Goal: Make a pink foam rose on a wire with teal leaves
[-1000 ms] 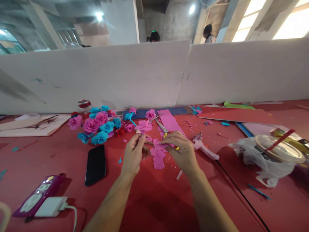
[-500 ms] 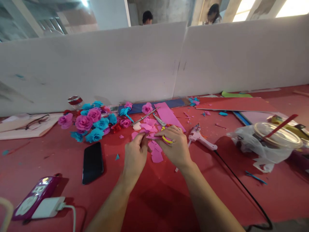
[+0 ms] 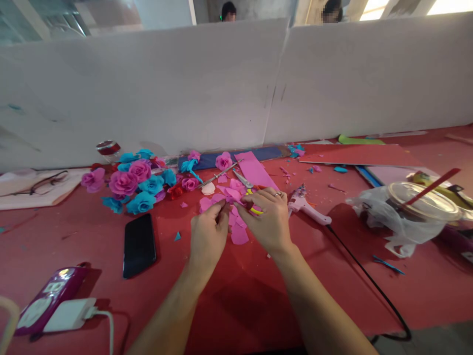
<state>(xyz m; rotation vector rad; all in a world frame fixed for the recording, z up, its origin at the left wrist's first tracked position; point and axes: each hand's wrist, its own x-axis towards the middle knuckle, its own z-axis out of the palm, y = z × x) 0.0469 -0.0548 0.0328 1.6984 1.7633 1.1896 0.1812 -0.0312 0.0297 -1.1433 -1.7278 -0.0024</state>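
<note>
My left hand (image 3: 209, 229) and my right hand (image 3: 268, 217) meet over a scatter of cut pink paper petals (image 3: 239, 234). Thumb and fingers of both hands pinch a pink paper petal (image 3: 232, 198) between them; its edges are partly hidden by the fingertips. Scissors (image 3: 242, 178) with yellow handles lie behind and partly under my right hand, which hides much of them. A pink paper strip (image 3: 254, 170) lies beyond, and a thin metal stick (image 3: 220, 173) slants across the left of it. Right of my right hand sits a glue gun (image 3: 308, 209).
Pink and blue paper roses (image 3: 138, 182) cluster at the left, near a black phone (image 3: 139, 245). A purple power strip (image 3: 51, 296) holds a white charger (image 3: 70, 314). At right stands a lidded tub (image 3: 423, 202) in a plastic bag. A white partition (image 3: 148, 93) closes the back.
My hands still hold the petal; its held shape has turned, and my right fingers have shifted on it. The view has tilted slightly downward.
</note>
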